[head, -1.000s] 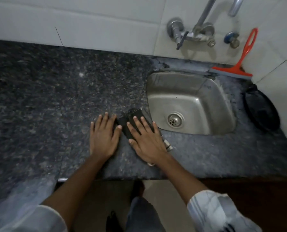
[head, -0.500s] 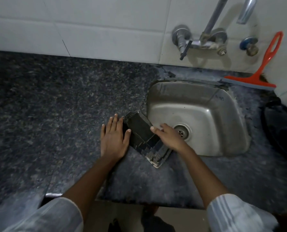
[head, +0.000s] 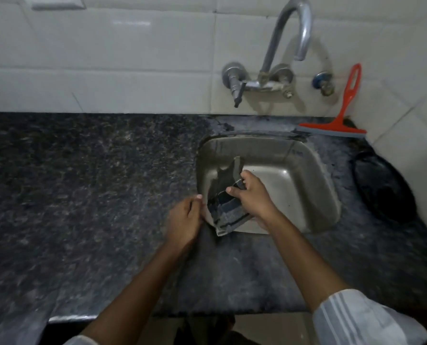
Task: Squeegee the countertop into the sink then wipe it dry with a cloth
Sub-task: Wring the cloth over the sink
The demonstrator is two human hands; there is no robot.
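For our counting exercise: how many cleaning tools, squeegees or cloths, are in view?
2. The red squeegee leans against the wall behind the sink; the dark cloth hangs over the sink's left edge, held by both hands.

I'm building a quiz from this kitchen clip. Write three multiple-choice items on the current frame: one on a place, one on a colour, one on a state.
1. Where is the squeegee?
A. in the sink
B. behind the sink, against the wall
C. in the left hand

2. What colour is the squeegee's handle?
A. red
B. green
C. white

3. What is the right hand doing?
A. resting flat on the counter
B. turning the tap
C. gripping the cloth at the sink

Key: 1 B, it leans on the tiles behind the sink; 2 A, the handle is plainly red; 3 C, its fingers curl round the dark cloth.
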